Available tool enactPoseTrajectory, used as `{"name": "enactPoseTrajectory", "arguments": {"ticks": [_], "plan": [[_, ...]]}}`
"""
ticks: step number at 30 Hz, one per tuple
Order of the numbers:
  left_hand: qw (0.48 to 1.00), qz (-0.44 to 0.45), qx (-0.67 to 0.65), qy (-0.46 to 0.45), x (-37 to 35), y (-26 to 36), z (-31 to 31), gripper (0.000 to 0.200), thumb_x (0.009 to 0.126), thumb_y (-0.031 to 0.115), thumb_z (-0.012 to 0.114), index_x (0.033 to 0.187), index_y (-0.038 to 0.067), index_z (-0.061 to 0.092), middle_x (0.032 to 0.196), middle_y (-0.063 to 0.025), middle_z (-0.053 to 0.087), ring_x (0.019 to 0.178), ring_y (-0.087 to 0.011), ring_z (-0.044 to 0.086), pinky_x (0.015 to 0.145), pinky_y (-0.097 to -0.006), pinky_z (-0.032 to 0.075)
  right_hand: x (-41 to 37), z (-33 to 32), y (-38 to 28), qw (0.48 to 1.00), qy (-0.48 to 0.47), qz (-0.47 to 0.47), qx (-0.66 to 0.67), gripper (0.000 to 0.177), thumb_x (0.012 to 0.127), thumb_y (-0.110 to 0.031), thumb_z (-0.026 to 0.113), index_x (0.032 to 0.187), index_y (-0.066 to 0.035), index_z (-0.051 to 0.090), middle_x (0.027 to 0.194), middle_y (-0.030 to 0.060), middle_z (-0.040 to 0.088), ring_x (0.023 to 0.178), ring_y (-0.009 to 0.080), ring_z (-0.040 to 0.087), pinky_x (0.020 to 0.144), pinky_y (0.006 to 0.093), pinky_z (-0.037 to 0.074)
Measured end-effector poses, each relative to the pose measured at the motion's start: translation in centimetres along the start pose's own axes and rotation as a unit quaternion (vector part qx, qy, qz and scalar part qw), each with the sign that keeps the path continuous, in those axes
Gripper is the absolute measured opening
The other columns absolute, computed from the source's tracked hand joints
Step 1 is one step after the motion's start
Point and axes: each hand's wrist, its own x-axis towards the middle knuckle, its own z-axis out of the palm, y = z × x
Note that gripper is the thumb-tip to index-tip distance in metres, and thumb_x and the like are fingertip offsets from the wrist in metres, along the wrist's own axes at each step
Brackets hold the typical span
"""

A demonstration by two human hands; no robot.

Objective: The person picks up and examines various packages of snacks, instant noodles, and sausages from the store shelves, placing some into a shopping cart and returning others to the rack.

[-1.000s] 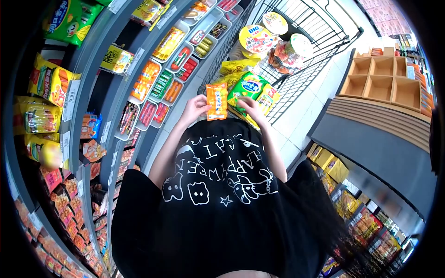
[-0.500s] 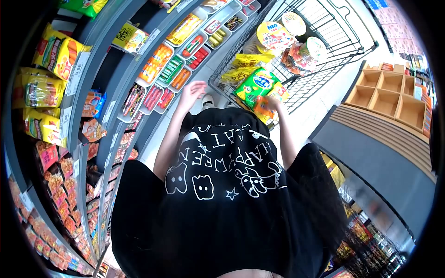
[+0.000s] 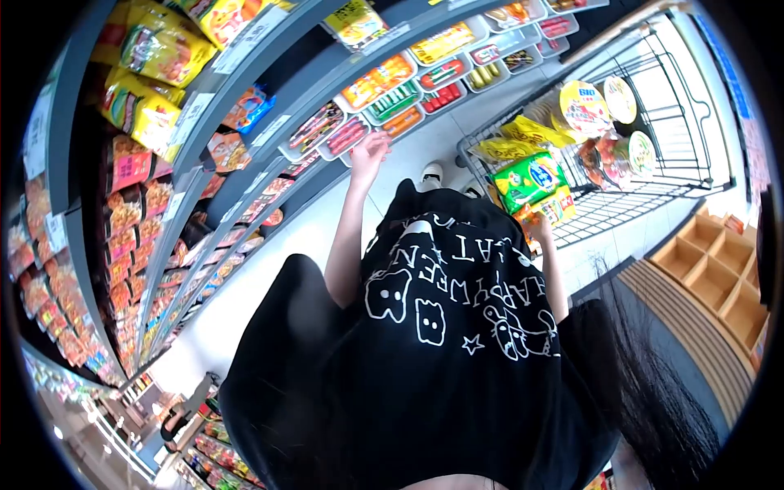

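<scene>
My left hand (image 3: 371,149) is raised beside the small trays of sticks (image 3: 346,135), its fingers loosely bent and apart, with nothing in it. At the near side of the wire cart (image 3: 600,200), the fingers of my right hand (image 3: 541,230) are closed on an orange package (image 3: 527,216), partly hidden. Just beyond it lies a green package (image 3: 529,180). Yellow bags (image 3: 523,139), a large instant noodle cup (image 3: 583,108) and other cups stand or lie further inside the cart.
Shelves of packaged snacks (image 3: 167,45) run along the left, with price tags on their edges. A wooden compartment rack (image 3: 710,273) stands at the right above a slatted counter. My shoe (image 3: 433,171) shows on the pale floor. Another person (image 3: 184,408) is far off at lower left.
The view has turned, so the cart and shelves appear further right. My left hand appears nearer the front trays. The orange package remains in my right hand by the cart.
</scene>
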Motion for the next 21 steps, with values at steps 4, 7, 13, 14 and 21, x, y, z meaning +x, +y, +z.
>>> {"name": "enactPoseTrajectory", "arguments": {"ticks": [4,7,13,14,21], "plan": [[0.975,0.108,0.030,0.193,0.8,0.9,-3.0,0.017,0.076,0.005,0.053,0.092,0.001,0.055,0.082,-0.0065,0.060,0.068,-0.0121,0.057,0.058,-0.0230,0.045,-0.6,2.5,0.3,0.987,0.134,0.083,-0.024,0.050,0.052,-0.027,0.074,0.092,-0.009,0.050,0.086,0.0176,0.052,0.087,0.0328,0.049,0.074,0.0385,0.040],[0.886,0.155,0.197,0.389,1.0,2.7,-7.6,0.021,0.070,0.002,0.056,0.091,-0.002,0.055,0.077,-0.0107,0.059,0.067,-0.0177,0.057,0.062,-0.0283,0.046,-3.4,0.8,-4.4,0.969,0.219,0.115,-0.020,0.073,0.055,-0.026,0.073,0.114,-0.009,0.034,0.111,0.0220,0.033,0.104,0.0365,0.034,0.083,0.0421,0.034],[0.727,0.117,0.339,0.585,2.4,8.2,-16.0,0.057,0.064,0.020,0.068,0.107,-0.004,0.039,0.105,-0.0236,0.043,0.098,-0.0324,0.042,0.081,-0.0398,0.037,-2.9,1.7,-4.4,0.944,0.328,0.032,-0.012,0.064,0.060,-0.016,0.069,0.112,-0.002,0.036,0.109,0.0220,0.037,0.105,0.0362,0.034,0.087,0.0420,0.029],[0.714,0.105,0.373,0.583,3.2,8.5,-17.0,0.075,0.059,0.030,0.070,0.112,-0.006,0.030,0.110,-0.0268,0.036,0.102,-0.0364,0.037,0.082,-0.0435,0.035,-3.0,1.7,-4.5,0.944,0.329,0.033,-0.012,0.064,0.060,-0.016,0.069,0.112,-0.002,0.036,0.109,0.0220,0.037,0.105,0.0362,0.034,0.087,0.0420,0.029],[0.698,-0.022,0.418,0.581,10.6,6.7,-19.2,0.125,0.039,0.062,0.069,0.119,-0.010,0.005,0.118,-0.0339,0.017,0.108,-0.0466,0.026,0.081,-0.0520,0.033,-2.7,1.0,-5.6,0.933,0.354,0.037,0.049,0.056,0.066,-0.018,0.065,0.110,0.003,0.036,0.103,0.0245,0.039,0.098,0.0376,0.037,0.082,0.0433,0.031]]}}
